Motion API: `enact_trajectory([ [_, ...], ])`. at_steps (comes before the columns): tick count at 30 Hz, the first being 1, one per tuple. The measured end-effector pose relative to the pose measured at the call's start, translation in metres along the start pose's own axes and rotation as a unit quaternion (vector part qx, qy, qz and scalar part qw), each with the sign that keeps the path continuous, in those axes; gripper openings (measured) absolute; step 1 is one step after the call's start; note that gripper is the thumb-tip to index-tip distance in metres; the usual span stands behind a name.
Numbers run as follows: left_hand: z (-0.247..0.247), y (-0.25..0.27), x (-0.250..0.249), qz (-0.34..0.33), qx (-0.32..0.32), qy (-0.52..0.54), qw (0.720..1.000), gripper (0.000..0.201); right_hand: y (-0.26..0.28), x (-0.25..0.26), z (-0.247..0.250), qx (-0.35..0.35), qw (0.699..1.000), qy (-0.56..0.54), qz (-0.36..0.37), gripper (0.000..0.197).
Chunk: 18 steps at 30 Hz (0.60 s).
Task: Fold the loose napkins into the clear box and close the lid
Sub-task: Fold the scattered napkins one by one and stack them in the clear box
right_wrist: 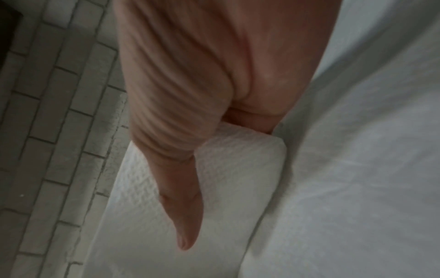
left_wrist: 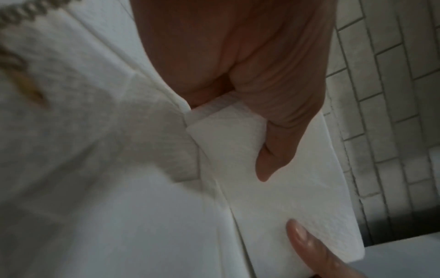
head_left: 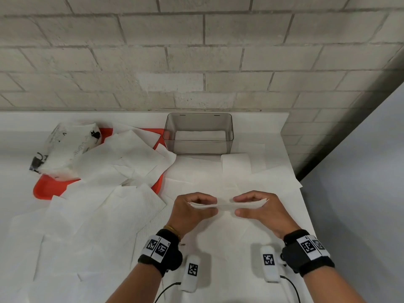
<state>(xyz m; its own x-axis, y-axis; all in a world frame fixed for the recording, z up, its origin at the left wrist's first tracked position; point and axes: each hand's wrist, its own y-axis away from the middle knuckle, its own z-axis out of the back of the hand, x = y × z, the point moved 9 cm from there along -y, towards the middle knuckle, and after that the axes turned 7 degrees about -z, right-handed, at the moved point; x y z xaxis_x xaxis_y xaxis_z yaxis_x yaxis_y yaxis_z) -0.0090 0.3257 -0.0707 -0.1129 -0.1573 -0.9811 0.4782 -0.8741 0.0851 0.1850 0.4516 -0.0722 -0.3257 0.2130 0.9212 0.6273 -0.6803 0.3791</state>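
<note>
Both hands hold one folded white paper napkin above the white counter, one at each end. The left hand and the right hand each pinch the strip between thumb and curled fingers. The clear rectangular plastic box stands open at the back against the grey brick wall, well apart from the hands, with white folded paper already lying inside. No lid can be identified.

Risks, as judged:
- The thin paper may spring open in transit if either pinch slackens.
- Pulling the ends apart could tear it.
- Many loose white napkins cover the counter and the orange plastic tray; a trailing wrist could drag them off the edge.
- Uneven stacking inside the box could stop the lid seating.
</note>
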Motion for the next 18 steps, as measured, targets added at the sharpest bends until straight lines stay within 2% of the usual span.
enact_trajectory([
  [4,0.008,-0.002,-0.007,0.01,-0.048,0.033,0.998,0.016,-0.003,0.003,0.003,-0.014,1.0,-0.008,0.008,0.025],
  [7,0.022,-0.002,-0.001,0.024,-0.078,0.049,0.995,0.022,-0.003,0.0,0.012,-0.027,0.999,-0.027,0.013,0.024],
  [9,0.02,-0.001,0.005,0.035,-0.07,0.038,0.996,0.028,-0.003,-0.006,0.012,-0.017,1.0,-0.026,0.0,0.025],
  [12,0.008,-0.002,0.007,0.039,-0.065,0.033,0.997,0.026,-0.006,-0.009,0.006,-0.008,1.0,-0.008,-0.013,0.022],
  [15,0.01,-0.006,0.001,0.032,-0.08,0.034,0.996,0.023,-0.007,-0.001,0.008,-0.024,1.0,-0.013,0.006,0.02],
  [18,0.025,-0.011,-0.008,0.01,-0.061,0.049,0.997,0.019,-0.008,0.006,0.018,-0.032,0.999,-0.033,0.018,0.022],
])
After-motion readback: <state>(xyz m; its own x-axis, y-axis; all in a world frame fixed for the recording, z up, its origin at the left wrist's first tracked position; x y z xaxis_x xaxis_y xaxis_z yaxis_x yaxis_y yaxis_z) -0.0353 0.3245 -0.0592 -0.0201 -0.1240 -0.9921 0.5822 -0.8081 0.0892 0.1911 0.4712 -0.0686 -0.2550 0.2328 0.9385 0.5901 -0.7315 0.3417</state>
